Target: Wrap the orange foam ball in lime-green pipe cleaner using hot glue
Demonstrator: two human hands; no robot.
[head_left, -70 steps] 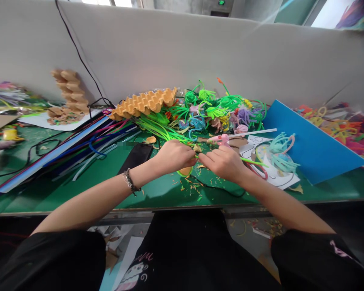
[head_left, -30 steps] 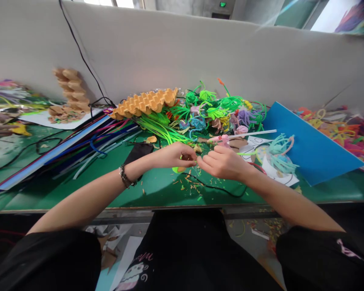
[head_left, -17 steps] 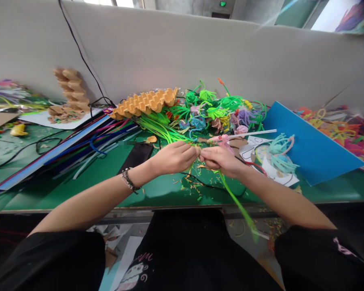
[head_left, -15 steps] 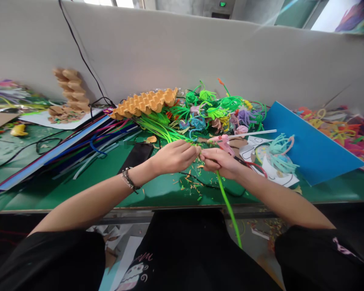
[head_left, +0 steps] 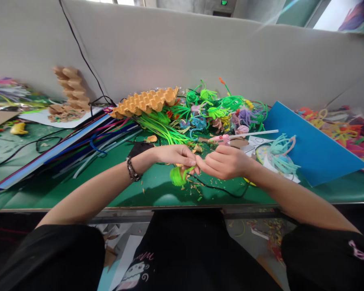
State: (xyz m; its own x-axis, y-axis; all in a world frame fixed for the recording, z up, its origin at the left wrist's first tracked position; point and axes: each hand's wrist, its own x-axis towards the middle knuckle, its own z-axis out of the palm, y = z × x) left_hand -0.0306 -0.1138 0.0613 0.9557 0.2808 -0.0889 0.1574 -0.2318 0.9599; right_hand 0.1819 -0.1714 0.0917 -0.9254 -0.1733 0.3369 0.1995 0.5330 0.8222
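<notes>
My left hand [head_left: 176, 155] and my right hand [head_left: 226, 162] meet fingertip to fingertip over the green table [head_left: 157, 190]. Between them they pinch a bright green pipe cleaner [head_left: 178, 176], whose fuzzy coiled end hangs just below my left fingers. A small tan piece shows between the fingers; I cannot tell what it is. A beaded bracelet [head_left: 131, 169] sits on my left wrist. Small orange and green scraps [head_left: 197, 189] lie under the hands.
Behind the hands lie a pile of pipe-cleaner flowers [head_left: 221, 109], an orange egg tray [head_left: 145, 101], a pink glue gun [head_left: 223, 139], a blue sheet [head_left: 309, 145], long coloured stems [head_left: 87, 143], a black cable [head_left: 227, 192] and a grey partition [head_left: 182, 52].
The long green stem that hung down from my right hand toward my lap is gone; a coiled green end now sits under my left fingers. Both hands have dropped slightly toward the table.
</notes>
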